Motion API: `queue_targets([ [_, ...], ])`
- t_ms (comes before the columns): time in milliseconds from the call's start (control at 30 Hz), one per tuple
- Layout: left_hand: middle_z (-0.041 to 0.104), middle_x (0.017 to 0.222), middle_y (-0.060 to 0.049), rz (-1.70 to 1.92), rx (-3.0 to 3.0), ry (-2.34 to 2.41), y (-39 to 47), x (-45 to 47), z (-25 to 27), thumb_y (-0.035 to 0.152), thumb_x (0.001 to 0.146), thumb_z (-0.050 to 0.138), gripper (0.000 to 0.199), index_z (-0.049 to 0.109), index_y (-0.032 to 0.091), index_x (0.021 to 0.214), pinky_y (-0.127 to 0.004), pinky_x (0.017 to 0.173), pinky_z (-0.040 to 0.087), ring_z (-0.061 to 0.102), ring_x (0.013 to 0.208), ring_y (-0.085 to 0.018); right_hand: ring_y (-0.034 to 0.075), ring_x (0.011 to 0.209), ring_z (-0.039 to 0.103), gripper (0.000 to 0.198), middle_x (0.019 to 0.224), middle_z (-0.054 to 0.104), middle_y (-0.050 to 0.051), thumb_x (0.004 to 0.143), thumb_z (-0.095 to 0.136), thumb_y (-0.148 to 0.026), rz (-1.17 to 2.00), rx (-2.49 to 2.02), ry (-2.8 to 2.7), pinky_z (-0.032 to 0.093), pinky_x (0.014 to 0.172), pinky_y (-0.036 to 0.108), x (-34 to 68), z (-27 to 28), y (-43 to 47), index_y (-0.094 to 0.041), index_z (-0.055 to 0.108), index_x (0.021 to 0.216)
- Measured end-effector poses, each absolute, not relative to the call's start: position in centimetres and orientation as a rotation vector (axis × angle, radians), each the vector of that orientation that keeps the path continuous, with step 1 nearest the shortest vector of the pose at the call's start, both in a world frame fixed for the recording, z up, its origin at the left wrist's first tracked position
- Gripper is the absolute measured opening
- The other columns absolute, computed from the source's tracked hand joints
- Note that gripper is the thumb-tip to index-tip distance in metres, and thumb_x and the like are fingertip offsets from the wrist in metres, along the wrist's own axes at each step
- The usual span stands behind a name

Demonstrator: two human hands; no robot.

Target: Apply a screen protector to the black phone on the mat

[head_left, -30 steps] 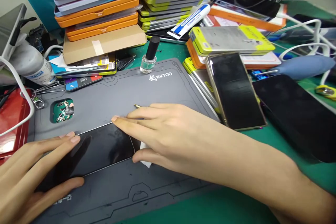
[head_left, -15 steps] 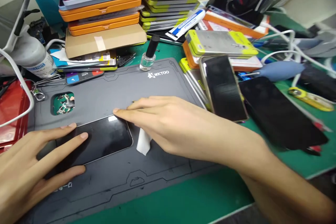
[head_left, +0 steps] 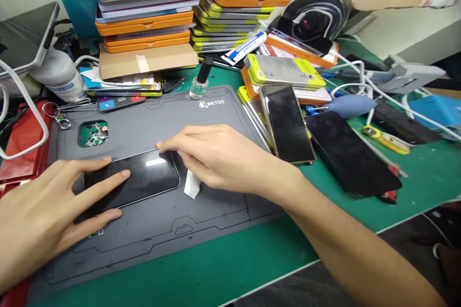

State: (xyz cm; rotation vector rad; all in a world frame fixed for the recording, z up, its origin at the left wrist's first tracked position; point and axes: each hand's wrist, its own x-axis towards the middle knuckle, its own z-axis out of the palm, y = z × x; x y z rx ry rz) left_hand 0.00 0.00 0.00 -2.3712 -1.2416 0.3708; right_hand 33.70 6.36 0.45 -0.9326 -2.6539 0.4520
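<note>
A black smartphone [head_left: 144,180] lies screen up on the grey work mat [head_left: 144,127], a bright reflection near its right end. My left hand [head_left: 61,201] steadies it from the left, fingers spread across it: one fingertip at the far edge, one on the screen, the thumb at the near edge. My right hand [head_left: 216,158] is closed, its index fingertip at the phone's far right corner. From beneath its curled fingers sticks out a white wipe [head_left: 192,185]; the rest of the wipe is hidden.
A small clear bottle [head_left: 200,81] with black cap stands behind the phone. Small metal parts [head_left: 94,134] fill the mat's cut-out. Two more phones, one gold-edged [head_left: 288,124] and one dark [head_left: 351,153], lie to the right. Orange boxes [head_left: 147,26] are stacked behind.
The camera view has shifted, showing more of the right side. My right index fingertip stays at the phone's far corner, and my left hand keeps its place on the phone.
</note>
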Motion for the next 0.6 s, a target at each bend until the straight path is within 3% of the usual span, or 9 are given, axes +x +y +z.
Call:
queue_targets([
  [100, 0.06, 0.147, 0.016, 0.211, -2.36, -1.147, 0.4, -0.1, -0.2, 0.096, 0.07, 0.042, 0.089, 0.019, 0.067, 0.15, -0.016, 0.069, 0.067, 0.065, 0.107, -0.003, 0.022, 0.107, 0.074, 0.039, 0.116, 0.077, 0.011, 0.104, 0.046, -0.005, 0.434, -0.87, -2.621, 0.058, 0.091, 0.036, 33.7, 0.2, 6.3, -0.01, 0.073, 0.132],
  [133, 0.06, 0.148, 0.015, 0.2, -2.367, -1.182, 0.6, 0.0, -0.2, 0.098, 0.068, 0.043, 0.097, 0.015, 0.062, 0.154, -0.016, 0.073, 0.068, 0.065, 0.11, -0.003, 0.022, 0.107, 0.074, 0.039, 0.116, 0.077, 0.011, 0.104, 0.047, -0.004, 0.431, -0.85, -2.614, 0.058, 0.09, 0.036, 33.7, 0.2, 6.3, -0.01, 0.074, 0.132],
  [167, 0.056, 0.153, 0.014, 0.313, -2.407, -1.272, 0.8, 0.1, 0.0, 0.097, 0.068, 0.047, 0.108, 0.004, 0.056, 0.158, -0.017, 0.092, 0.075, 0.065, 0.121, -0.002, 0.021, 0.106, 0.074, 0.039, 0.116, 0.077, 0.011, 0.104, 0.047, -0.004, 0.428, -0.836, -2.608, 0.058, 0.089, 0.035, 33.7, 0.2, 6.2, -0.01, 0.074, 0.132],
  [233, 0.064, 0.142, 0.012, 0.18, -2.496, -1.314, 0.9, 0.4, 0.3, 0.099, 0.065, 0.046, 0.113, 0.004, 0.052, 0.159, -0.015, 0.096, 0.073, 0.065, 0.115, 0.001, 0.021, 0.105, 0.074, 0.039, 0.116, 0.077, 0.01, 0.105, 0.048, -0.004, 0.425, -0.825, -2.602, 0.058, 0.088, 0.034, 33.8, 0.2, 6.1, -0.01, 0.074, 0.133],
  [400, 0.066, 0.143, 0.011, 0.041, -2.55, -1.275, 0.8, 0.9, 0.6, 0.094, 0.07, 0.046, 0.11, 0.008, 0.045, 0.16, -0.02, 0.094, 0.074, 0.067, 0.12, -0.001, 0.021, 0.107, 0.074, 0.037, 0.121, 0.077, 0.009, 0.108, 0.049, -0.006, 0.365, -0.776, -2.606, 0.059, 0.09, 0.036, 33.8, 0.1, 5.9, -0.007, 0.072, 0.135],
  [600, 0.065, 0.144, 0.012, 0.027, -2.566, -1.245, 0.7, 1.1, 0.6, 0.089, 0.074, 0.053, 0.108, 0.009, 0.042, 0.161, -0.018, 0.096, 0.073, 0.065, 0.122, 0.002, 0.021, 0.109, 0.075, 0.032, 0.126, 0.077, 0.009, 0.11, 0.051, -0.011, 0.324, -0.772, -2.633, 0.059, 0.093, 0.036, 33.4, -0.1, 5.8, -0.009, 0.071, 0.135],
])
